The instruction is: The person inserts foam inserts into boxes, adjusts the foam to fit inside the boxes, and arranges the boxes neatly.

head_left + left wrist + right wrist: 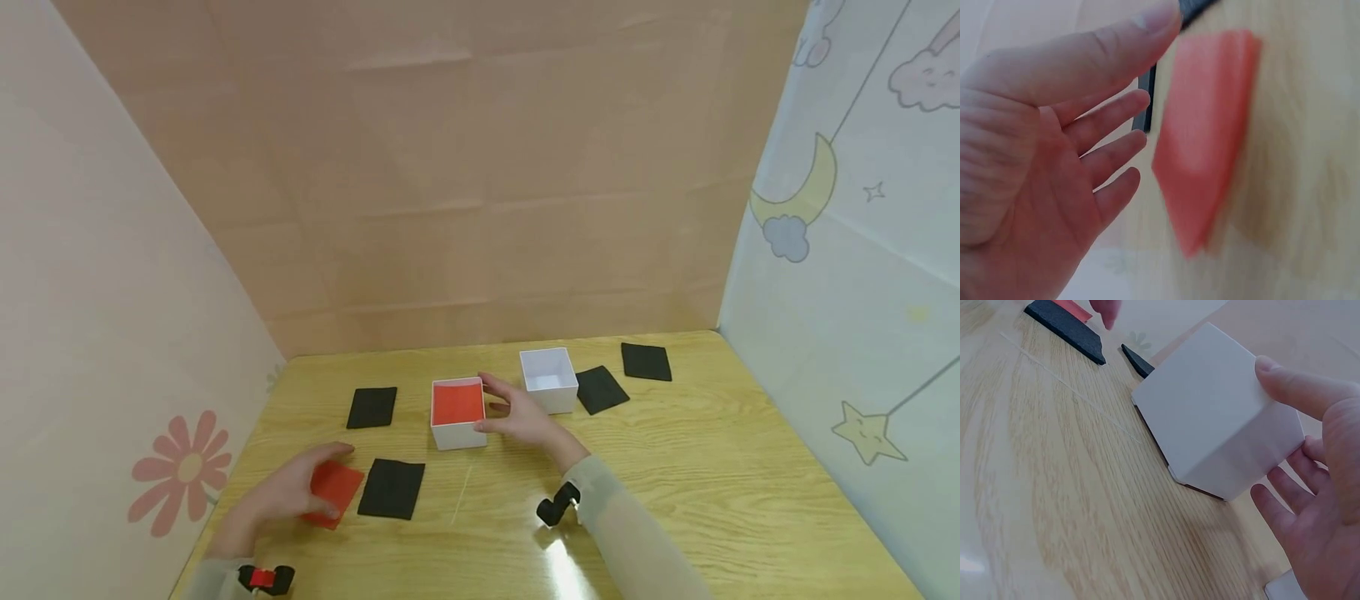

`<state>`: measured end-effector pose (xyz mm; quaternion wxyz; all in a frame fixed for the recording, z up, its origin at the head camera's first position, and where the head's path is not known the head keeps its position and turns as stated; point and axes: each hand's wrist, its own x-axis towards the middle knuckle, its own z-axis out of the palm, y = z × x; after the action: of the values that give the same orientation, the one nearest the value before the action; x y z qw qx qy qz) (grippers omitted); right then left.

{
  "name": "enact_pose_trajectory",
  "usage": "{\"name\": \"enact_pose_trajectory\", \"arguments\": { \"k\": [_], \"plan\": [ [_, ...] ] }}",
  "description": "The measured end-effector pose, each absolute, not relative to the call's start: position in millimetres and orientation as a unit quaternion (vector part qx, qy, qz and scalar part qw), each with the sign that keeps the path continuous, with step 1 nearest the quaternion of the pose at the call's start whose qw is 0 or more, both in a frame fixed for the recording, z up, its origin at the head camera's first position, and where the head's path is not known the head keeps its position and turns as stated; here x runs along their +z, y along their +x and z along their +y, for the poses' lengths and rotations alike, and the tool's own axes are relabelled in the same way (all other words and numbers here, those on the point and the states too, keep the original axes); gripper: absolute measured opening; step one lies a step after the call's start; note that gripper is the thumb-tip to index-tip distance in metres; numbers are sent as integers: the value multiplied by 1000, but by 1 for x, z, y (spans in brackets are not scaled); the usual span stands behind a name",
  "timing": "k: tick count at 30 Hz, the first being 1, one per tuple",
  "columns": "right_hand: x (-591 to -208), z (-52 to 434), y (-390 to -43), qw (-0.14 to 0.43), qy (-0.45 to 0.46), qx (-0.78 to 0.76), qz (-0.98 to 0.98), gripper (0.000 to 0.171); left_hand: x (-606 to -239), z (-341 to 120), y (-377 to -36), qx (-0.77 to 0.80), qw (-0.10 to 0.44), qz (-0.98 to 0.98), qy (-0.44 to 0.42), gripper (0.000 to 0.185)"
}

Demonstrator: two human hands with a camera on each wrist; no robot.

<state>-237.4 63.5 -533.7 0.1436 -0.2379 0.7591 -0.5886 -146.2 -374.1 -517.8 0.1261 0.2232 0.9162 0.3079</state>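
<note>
the left hand has its fingers held wide above the red square, hiding its left part; whether they touch, i cannot tell. the square lies on the table, right edge slanting far-right, no clear long axis. the right hand holds the box by its right side. upright, the box opens upward; a red piece hides its floor. the left wrist view is blurred.

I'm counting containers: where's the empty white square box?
In the head view, the empty box stands right of centre on the wooden table, between the right hand and a square black sheet.
</note>
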Motion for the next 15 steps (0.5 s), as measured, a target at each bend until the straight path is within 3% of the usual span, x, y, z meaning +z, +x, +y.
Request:
{"name": "enact_pose_trajectory", "arguments": {
  "k": [8,15],
  "plan": [
    [-533,66,-237,142,-240,-589,759,94,-519,-386,-132,305,168,918,191,101],
    [-534,66,-237,149,-241,-591,755,94,-523,-387,-133,285,150,926,195,96]
  ]
}}
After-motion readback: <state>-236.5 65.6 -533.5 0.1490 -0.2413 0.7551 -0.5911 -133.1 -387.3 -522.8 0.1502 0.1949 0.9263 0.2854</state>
